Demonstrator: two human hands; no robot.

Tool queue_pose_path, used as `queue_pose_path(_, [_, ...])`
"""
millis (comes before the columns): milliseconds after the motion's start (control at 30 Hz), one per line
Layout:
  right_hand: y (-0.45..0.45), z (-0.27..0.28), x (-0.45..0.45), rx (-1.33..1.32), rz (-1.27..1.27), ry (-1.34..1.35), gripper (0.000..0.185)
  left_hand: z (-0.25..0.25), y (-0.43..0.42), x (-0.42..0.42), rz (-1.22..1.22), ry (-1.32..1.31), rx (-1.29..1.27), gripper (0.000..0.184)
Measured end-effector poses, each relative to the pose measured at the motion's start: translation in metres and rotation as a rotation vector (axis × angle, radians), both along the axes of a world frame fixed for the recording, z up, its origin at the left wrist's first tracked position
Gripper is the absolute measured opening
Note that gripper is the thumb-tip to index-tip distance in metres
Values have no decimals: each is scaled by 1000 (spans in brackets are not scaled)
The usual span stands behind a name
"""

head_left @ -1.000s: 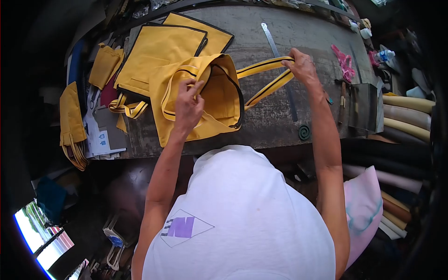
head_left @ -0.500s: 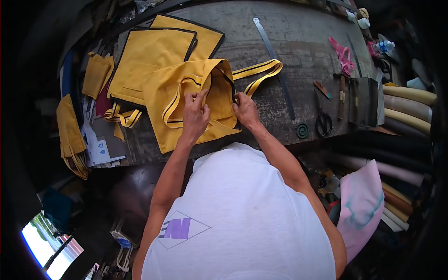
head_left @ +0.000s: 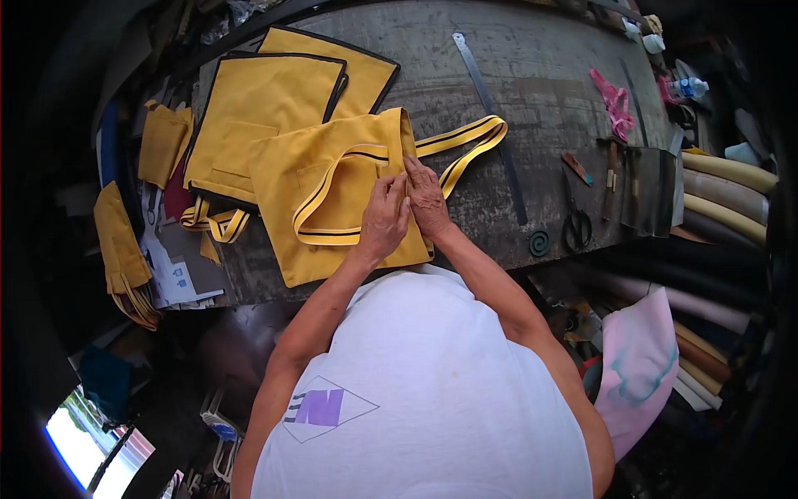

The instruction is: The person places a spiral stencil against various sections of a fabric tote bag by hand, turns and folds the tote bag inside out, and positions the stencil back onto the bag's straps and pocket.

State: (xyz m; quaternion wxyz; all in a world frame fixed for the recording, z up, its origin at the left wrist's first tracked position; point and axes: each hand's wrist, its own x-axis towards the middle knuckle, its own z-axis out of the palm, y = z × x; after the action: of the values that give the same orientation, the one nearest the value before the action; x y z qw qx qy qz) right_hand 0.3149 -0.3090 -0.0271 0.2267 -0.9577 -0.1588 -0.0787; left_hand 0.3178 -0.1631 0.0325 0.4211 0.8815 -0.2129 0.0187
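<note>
A yellow tote bag [head_left: 312, 262] lies on the workbench, with its opening toward the right. Its striped strap [head_left: 303, 200] loops across the top face, and another strap [head_left: 478, 133] sticks out past the opening on the right. My left hand [head_left: 386, 216] is on the bag just inside the opening's edge, fingers bent together over the fabric. Right beside it, nearly touching, my right hand [head_left: 428, 198] grips the edge of the opening. The fingertips' undersides and the cloth beneath them are hidden.
Yellow panels with black edging [head_left: 270, 96] lie behind the bag. A metal ruler [head_left: 490, 108], scissors [head_left: 576, 226], a green coil [head_left: 539, 242], a hammer [head_left: 611, 170] and a pink strap [head_left: 613, 104] lie to the right. Fabric rolls [head_left: 731, 169] are stacked at the right edge.
The bag's opening, gaping before, now lies closed and flatter. My left hand has moved right and slightly down, close to my right hand, which has shifted slightly left onto the edge.
</note>
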Motion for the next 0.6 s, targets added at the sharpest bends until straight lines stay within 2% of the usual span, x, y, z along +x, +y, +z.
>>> queue_pose_path(33, [7, -18, 8, 24, -56, 122, 63, -1, 0, 1, 3, 72, 29, 45])
queue_pose_path(133, [4, -33, 8, -262, 75, 148, 69, -7, 3, 14, -3, -112, 209, 46])
queue_pose_path(300, [2, -37, 7, -333, 75, 39, 63, -21, 0, 33, -20, -158, 344, 50])
queue_pose_path(400, [-24, -1, 2, -260, 100, 177, 55, -65, -4, 29, -74, -117, 546, 58])
queue_pose_path(433, [-35, 8, -9, -246, 67, 178, 45, -73, -7, 27, -67, -133, 589, 59])
queue_pose_path(500, [-51, 22, -41, -216, -80, 264, 41, -83, -14, 26, -52, -148, 650, 65])
queue_pose_path(567, [-53, 46, -65, -113, -183, 269, 45, -84, -14, 28, -70, -137, 654, 65])
queue_pose_path(600, [-47, 58, -76, -46, -153, 225, 47, -81, -12, 28, -82, -136, 655, 65])
